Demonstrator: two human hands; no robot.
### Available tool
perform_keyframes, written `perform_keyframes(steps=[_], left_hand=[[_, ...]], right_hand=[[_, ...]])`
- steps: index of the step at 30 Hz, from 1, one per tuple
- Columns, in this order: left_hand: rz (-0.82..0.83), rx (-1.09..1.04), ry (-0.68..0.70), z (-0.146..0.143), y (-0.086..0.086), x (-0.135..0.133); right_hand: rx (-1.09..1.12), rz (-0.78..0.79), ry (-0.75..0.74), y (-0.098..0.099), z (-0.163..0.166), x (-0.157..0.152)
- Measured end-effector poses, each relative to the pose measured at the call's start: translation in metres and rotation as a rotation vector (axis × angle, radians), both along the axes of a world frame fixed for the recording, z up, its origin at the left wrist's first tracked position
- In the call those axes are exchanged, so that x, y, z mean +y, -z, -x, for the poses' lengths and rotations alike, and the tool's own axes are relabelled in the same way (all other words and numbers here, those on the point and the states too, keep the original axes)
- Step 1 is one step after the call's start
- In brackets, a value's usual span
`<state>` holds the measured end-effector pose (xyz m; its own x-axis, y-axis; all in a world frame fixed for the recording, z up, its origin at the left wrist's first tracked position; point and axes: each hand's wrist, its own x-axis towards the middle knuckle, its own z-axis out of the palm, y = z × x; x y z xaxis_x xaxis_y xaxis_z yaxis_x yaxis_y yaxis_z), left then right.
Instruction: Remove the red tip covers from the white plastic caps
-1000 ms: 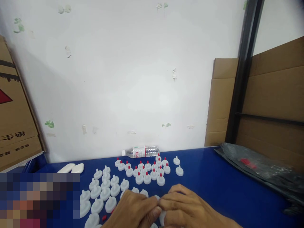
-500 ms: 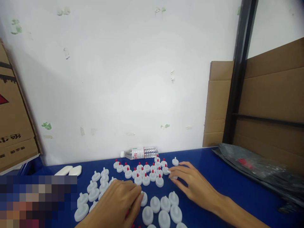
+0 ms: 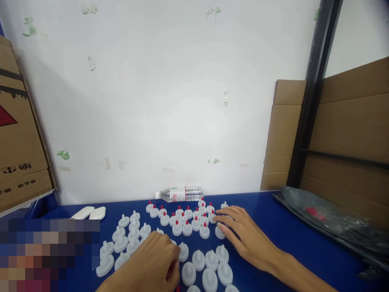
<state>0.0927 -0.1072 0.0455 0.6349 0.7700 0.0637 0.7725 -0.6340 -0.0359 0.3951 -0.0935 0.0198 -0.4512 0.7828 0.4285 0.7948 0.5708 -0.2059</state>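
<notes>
1. A white wall [image 3: 158, 101] is forming the background, its surface showing scattered green and whitish residue patches. A blue tabletop [image 3: 273, 217] is running along its foot.
2. A printed cardboard box [image 3: 21, 138] is standing at the left; brown cardboard panels [image 3: 282, 138] and a dark post [image 3: 304, 121] are standing at the right. A dark plastic bag [image 3: 331, 223] is lying at the right side of the tabletop, something red showing on or through it.
3. A clear labelled bottle [image 3: 178, 194] is lying on its side near the wall, behind the red-tipped white nozzle caps [image 3: 187, 228], which are standing upright in a cluster.
4. Untipped white nozzle caps [image 3: 133, 235] are occupying the left of the tabletop. A further untipped group [image 3: 209, 280] is standing in front, between the two arms.
5. The right hand [image 3: 243, 233] is reaching over the tabletop with its fingers spread, thumb and fingertips hovering at an untipped cap [image 3: 218, 232] just right of the red-tipped cluster. Contact is not showing clearly.
6. The left hand [image 3: 154, 259] is curling inward beside the front group, back upward. Its fingertips are hiding from view; whether they are pinching anything cannot be told.
7. A small red piece [image 3: 178, 289] is showing beside it at the bottom edge.
</notes>
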Motion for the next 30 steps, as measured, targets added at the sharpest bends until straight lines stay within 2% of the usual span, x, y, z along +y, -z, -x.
perform_keyframes(steps=[4, 10, 13, 15, 18, 24, 27, 30], left_hand=[[-0.03, -0.038, 0.025, 0.0, 0.003, 0.001], [-0.146, -0.136, 0.134, 0.001, 0.002, 0.001], [-0.279, -0.225, 0.195, 0.001, -0.001, 0.001], [-0.399, -0.295, 0.243, -0.001, -0.002, 0.001], [-0.532, -0.369, 0.289, -0.004, -0.001, 0.0], [-0.539, -0.357, 0.347, -0.012, 0.004, -0.011], [-0.583, -0.306, 0.415, -0.017, 0.007, -0.013], [-0.422, -0.303, 0.405, -0.021, 0.009, -0.014]], right_hand=[[-0.044, 0.039, 0.046, 0.007, 0.006, 0.004], [-0.061, 0.066, 0.02, 0.012, 0.008, 0.013], [-0.016, 0.007, 0.012, 0.007, 0.005, 0.013], [0.082, -0.101, -0.007, 0.002, 0.005, 0.007], [0.224, -0.264, -0.157, -0.004, 0.015, -0.008], [0.188, -0.41, -0.572, -0.005, 0.047, -0.032], [0.189, -0.41, -0.616, -0.008, 0.052, -0.036], [0.142, -0.398, -0.597, -0.015, 0.051, -0.039]])
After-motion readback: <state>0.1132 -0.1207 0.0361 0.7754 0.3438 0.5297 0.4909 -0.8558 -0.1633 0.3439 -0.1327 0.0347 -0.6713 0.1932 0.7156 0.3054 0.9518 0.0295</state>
